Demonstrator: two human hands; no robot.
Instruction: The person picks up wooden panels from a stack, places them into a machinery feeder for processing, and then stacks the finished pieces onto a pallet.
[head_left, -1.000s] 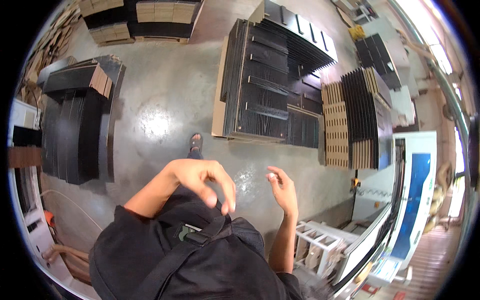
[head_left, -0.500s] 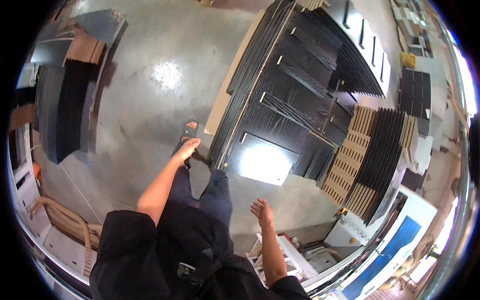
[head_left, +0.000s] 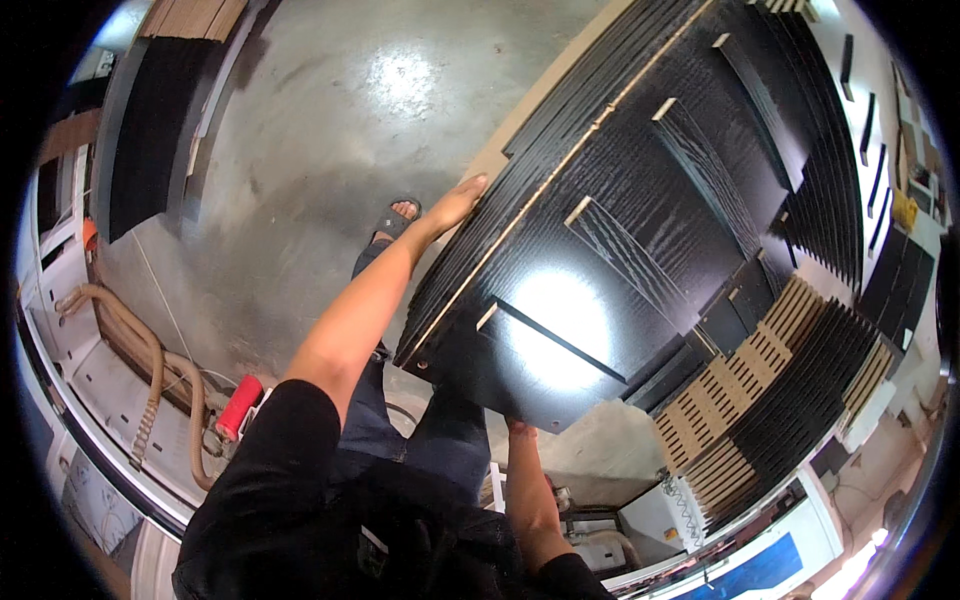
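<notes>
A tall stack of black wood-grain panels (head_left: 640, 230) stands in front of me, its layered edges showing along the left side. Against those left edges lies my left hand (head_left: 458, 207), its fingers stretched out toward the far side. My right hand (head_left: 520, 428) is at the near edge of the top panel, and its fingers are hidden beneath that edge. Narrow black strips (head_left: 630, 250) with pale ends lie across the top panel. A bright glare covers the near part of it.
Slotted, pale-edged boards (head_left: 740, 380) are piled to the right. Another dark stack (head_left: 150, 140) stands at the far left. A machine with beige hoses (head_left: 150, 370) and a red cylinder (head_left: 238, 408) is at the near left. Concrete floor (head_left: 330, 120) lies between the stacks.
Both hands have come to the panel stack: the left forward and right to its side, the right to its near edge. The stack now appears nearer and larger in view.
</notes>
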